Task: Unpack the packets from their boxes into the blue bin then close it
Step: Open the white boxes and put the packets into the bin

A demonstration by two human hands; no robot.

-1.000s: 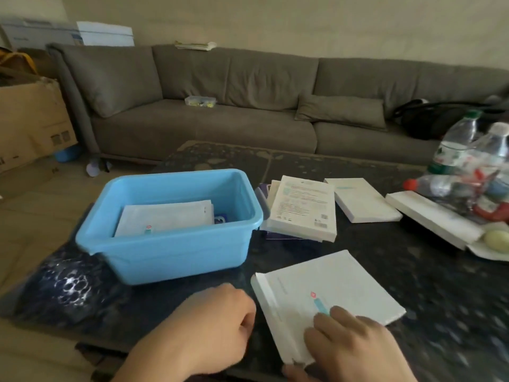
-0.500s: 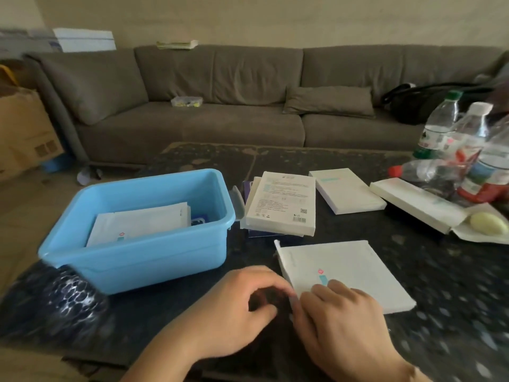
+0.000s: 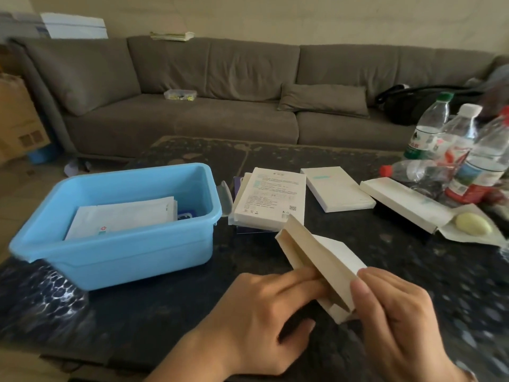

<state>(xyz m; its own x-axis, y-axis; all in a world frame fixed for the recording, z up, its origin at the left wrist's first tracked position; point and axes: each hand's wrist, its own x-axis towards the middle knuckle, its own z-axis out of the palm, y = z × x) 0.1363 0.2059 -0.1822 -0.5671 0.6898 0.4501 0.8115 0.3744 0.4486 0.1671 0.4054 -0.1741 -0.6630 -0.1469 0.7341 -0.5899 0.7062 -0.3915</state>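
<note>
A flat white box (image 3: pixel 316 260) is tilted up on its long edge near the table's front, its end flap open. My right hand (image 3: pixel 396 315) grips its near end. The straight fingers of my left hand (image 3: pixel 264 304) reach into the open end. The blue bin (image 3: pixel 118 244) stands at the left with white packets (image 3: pixel 121 216) lying in it. A stack of white boxes (image 3: pixel 271 201) sits right of the bin, another white box (image 3: pixel 337 191) further right, and a long open white box (image 3: pixel 405 202) beyond that. The bin's clear lid (image 3: pixel 225 199) leans between bin and stack.
Several plastic water bottles (image 3: pixel 457 150) crowd the table's right edge, one lying down. A pale oval object (image 3: pixel 472 223) rests on the long box's flap. A grey sofa (image 3: pixel 220 100) runs behind the dark table (image 3: pixel 165 321). A cardboard carton (image 3: pixel 19 122) stands at the far left.
The white box lay flat on the table; it now stands tilted on its edge with its flap open. My left hand's fingers have gone into its open end.
</note>
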